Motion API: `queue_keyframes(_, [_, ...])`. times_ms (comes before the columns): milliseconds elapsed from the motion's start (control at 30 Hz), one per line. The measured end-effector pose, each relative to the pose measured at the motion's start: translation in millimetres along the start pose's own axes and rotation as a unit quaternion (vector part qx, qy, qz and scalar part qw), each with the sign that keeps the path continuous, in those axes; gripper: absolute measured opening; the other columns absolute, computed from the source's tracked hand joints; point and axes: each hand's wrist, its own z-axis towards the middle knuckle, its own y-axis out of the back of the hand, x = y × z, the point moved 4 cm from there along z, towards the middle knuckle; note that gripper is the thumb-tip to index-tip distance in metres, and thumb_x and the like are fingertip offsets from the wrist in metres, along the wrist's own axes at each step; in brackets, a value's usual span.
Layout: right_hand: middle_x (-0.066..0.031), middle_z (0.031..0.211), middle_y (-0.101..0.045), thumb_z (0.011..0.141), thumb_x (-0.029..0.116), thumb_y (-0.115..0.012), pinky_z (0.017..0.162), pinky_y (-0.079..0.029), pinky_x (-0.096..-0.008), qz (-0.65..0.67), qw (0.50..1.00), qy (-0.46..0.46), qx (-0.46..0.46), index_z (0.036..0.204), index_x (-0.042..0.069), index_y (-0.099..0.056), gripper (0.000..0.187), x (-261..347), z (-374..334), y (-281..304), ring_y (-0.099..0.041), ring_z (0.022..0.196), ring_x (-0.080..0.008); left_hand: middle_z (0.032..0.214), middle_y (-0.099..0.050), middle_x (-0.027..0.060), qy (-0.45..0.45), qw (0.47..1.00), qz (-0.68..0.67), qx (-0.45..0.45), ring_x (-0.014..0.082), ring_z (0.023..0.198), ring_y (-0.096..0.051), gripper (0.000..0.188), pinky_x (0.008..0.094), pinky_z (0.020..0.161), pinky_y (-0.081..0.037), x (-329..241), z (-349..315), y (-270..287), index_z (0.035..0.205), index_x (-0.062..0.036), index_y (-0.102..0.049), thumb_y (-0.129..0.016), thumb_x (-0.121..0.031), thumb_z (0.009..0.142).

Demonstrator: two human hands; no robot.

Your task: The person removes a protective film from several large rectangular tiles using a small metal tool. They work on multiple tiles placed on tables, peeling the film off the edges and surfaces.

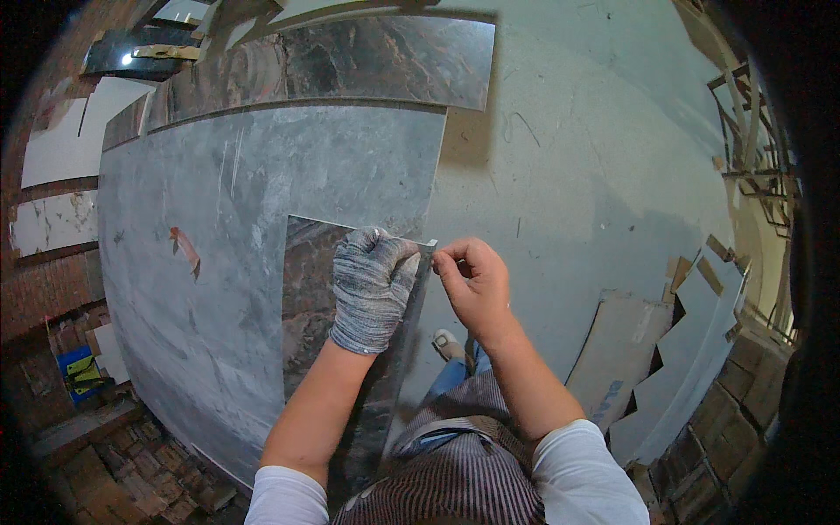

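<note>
A dark brown marbled slab [306,271] lies on the large grey board, along its right edge. My left hand [372,289], in a grey striped knit glove, rests over the slab's far edge near its right corner. Its fingers are curled in, and what they pinch, if anything, is hidden. My bare right hand [477,284] is just off that corner, thumb and forefinger pressed together. A small pale strip [429,246] shows at the corner between the two hands. Whether the right fingertips hold it, I cannot tell.
The grey board [219,175] bears a torn reddish-brown scrap [185,252]. A long marbled strip [350,61] spans its far edge. On the right, a flat cardboard piece [617,350] and a pale sheet [691,359] lie on the floor, near a metal rack [752,131].
</note>
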Motion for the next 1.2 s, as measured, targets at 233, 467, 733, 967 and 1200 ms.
queue_keyframes(233, [-0.0133, 0.082, -0.064, 0.087, 0.008, -0.069, 0.067, -0.053, -0.0337, -0.017, 0.999, 0.013, -0.029, 0.087, 0.002, -0.064, 0.009, -0.7, 1.1, -3.0, -0.065, 0.073, -0.0246, 0.085, -0.062, 0.0083, -0.011, 1.0, 0.008, 0.016, 0.0275, 0.083, -0.06, 0.017, 0.0385, 0.079, -0.049, 3.1, 3.5, -2.1, 0.089, -0.0075, -0.07, -0.076, -0.004, 0.073])
queue_keyframes(467, [-0.013, 0.082, -0.064, 0.086, 0.004, -0.07, 0.067, -0.053, -0.034, -0.009, 0.997, 0.046, -0.06, 0.088, 0.001, -0.063, 0.008, -6.3, -18.7, -12.5, -0.065, 0.073, -0.0248, 0.088, -0.062, 0.0085, -0.021, 0.999, 0.006, 0.03, 0.0266, 0.084, -0.062, 0.02, 0.0367, 0.076, -0.05, 2.3, -2.4, 4.4, 0.089, -0.0069, -0.071, -0.078, -0.003, 0.07])
queue_keyframes(733, [-0.0136, 0.082, -0.062, 0.084, 0.0, -0.069, 0.067, -0.051, -0.0346, -0.021, 0.993, 0.079, -0.084, 0.087, 0.001, -0.059, 0.011, -4.8, -24.6, -14.1, -0.062, 0.072, -0.0263, 0.088, -0.062, 0.0096, -0.062, 0.998, 0.006, 0.002, 0.0295, 0.084, -0.062, 0.022, 0.0394, 0.075, -0.05, 3.1, -0.8, 2.0, 0.087, -0.0083, -0.07, -0.079, -0.006, 0.068])
queue_keyframes(967, [-0.0139, 0.081, -0.061, 0.083, -0.001, -0.069, 0.066, -0.049, -0.0358, -0.037, 0.988, 0.114, -0.097, 0.086, 0.001, -0.058, 0.012, -5.8, -37.5, -17.8, -0.061, 0.073, -0.0291, 0.092, -0.062, 0.0074, -0.113, 0.994, 0.009, 0.008, 0.0277, 0.086, -0.062, 0.025, 0.0368, 0.076, -0.052, 6.0, -11.0, 2.9, 0.089, -0.0108, -0.072, -0.081, -0.005, 0.067])
queue_keyframes(1200, [-0.0142, 0.081, -0.062, 0.081, -0.002, -0.068, 0.067, -0.049, -0.0371, -0.05, 0.982, 0.149, -0.104, 0.087, 0.002, -0.059, 0.012, -1.8, -52.0, -20.2, -0.06, 0.073, -0.0312, 0.091, -0.062, 0.008, -0.117, 0.993, -0.002, 0.01, 0.0283, 0.085, -0.062, 0.024, 0.0373, 0.074, -0.052, 4.7, -25.1, 7.8, 0.088, -0.0104, -0.071, -0.081, -0.004, 0.067])
